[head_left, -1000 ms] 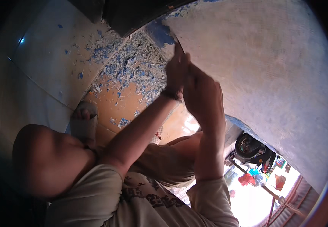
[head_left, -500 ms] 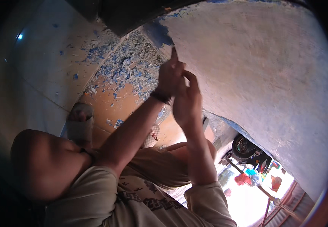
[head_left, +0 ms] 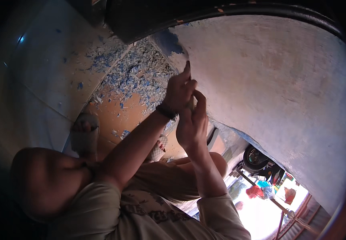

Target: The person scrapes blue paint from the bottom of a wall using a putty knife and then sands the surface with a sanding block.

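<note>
1. Far left of the whitish wall, we see tiled floor, greyish there and orange closer in.
2. On that floor, well apart from the wall, we find a foot in a pale sandal.
3. Thick blue and grey paint flakes lie scattered over the tiles, heaped most densely toward the wall's left edge.
4. A checked slipper with a foot in it stands nearer the wall than the sandal does.
5. At the wall's upper left corner we notice a blue paint patch, just beside a black panel.
6. Left of the wall's edge, our left hand, a dark band at its wrist, has its grip wrapped around a narrow dark tool. The tool's tip points up over the wall's left edge; we cannot tell whether it touches.
7. Our right hand is just below the left, near the wall's lower left edge, fingers bent; we cannot tell whether its grip is clamped on the tool.
8. Beyond the wall's lower edge we see a motorbike wheel and a red bag.
</note>
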`<state>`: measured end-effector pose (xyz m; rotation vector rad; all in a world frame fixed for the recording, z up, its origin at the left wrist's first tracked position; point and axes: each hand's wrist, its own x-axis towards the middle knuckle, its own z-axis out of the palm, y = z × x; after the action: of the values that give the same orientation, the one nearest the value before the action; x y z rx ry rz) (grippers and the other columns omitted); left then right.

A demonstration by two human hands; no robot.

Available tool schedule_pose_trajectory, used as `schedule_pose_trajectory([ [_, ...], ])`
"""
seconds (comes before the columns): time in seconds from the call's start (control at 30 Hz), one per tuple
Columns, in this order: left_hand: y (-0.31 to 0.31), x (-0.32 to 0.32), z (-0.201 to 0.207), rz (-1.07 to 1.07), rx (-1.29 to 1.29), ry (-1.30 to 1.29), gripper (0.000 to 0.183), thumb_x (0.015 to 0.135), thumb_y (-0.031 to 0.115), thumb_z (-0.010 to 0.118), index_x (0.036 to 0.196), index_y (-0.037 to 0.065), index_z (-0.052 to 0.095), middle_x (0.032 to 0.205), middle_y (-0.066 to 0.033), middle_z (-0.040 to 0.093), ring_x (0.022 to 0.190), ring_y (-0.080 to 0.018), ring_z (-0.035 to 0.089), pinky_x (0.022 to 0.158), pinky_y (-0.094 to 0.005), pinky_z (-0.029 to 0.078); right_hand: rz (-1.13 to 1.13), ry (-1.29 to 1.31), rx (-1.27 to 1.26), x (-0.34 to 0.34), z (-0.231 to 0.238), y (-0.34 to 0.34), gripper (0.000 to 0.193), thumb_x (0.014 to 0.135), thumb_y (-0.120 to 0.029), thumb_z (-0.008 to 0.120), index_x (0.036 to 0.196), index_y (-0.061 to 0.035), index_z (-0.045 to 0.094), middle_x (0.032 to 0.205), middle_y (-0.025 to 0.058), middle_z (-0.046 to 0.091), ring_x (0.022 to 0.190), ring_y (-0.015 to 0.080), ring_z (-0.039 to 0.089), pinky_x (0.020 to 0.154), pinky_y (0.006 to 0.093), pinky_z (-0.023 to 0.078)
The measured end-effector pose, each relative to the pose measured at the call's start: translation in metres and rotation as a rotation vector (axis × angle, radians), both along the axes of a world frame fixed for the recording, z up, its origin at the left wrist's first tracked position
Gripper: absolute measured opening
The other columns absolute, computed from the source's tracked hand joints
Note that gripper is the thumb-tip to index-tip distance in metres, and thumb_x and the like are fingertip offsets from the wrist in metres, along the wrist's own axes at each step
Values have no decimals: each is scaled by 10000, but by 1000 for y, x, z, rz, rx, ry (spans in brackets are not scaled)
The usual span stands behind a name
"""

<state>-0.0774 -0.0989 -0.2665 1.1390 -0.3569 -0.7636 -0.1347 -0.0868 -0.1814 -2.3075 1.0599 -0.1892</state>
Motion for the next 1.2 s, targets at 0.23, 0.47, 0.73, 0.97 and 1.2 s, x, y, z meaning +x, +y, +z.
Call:
schedule_pose_trajectory([
  [0.23,3,7,-23,-4,13,-201,480,801,109,490,1267,-7,483,560,-117,472,488,-201,465,504,-344,424,-198,65,115,9,8,10,400,867,-143,464,1238,-8,398,880,306,623,776,508,600,694,536,493],
  [0.47,3,17,-48,-131,32,-210,586,784,127,522,1347,-1,418,586,-98,514,533,-134,502,517,-324,430,-35,116,-62,13,-16,19,218,842,-80,468,1004,28,567,1181,332,436,737,454,616,618,501,521],
  [0.73,-2,18,-53,-150,3,49,462,808,114,509,1259,15,503,630,-61,528,575,-104,477,520,-302,416,-164,214,23,19,-24,8,325,874,-137,457,1149,20,530,1177,317,483,863,456,614,727,487,520],
  [0.97,-5,8,-43,-59,10,-32,392,788,173,516,1135,-4,555,596,-148,508,527,-179,482,524,-343,417,-8,172,-101,11,-20,6,373,868,-186,479,1161,43,504,1174,335,491,844,480,610,696,520,522],
  [1.2,-1,3,-47,-41,16,-30,294,823,185,498,1035,-1,580,619,-128,573,548,-216,541,539,-364,441,-276,245,83,14,-18,3,469,895,-273,459,1266,7,391,938,341,608,917,498,587,748,553,481],
])
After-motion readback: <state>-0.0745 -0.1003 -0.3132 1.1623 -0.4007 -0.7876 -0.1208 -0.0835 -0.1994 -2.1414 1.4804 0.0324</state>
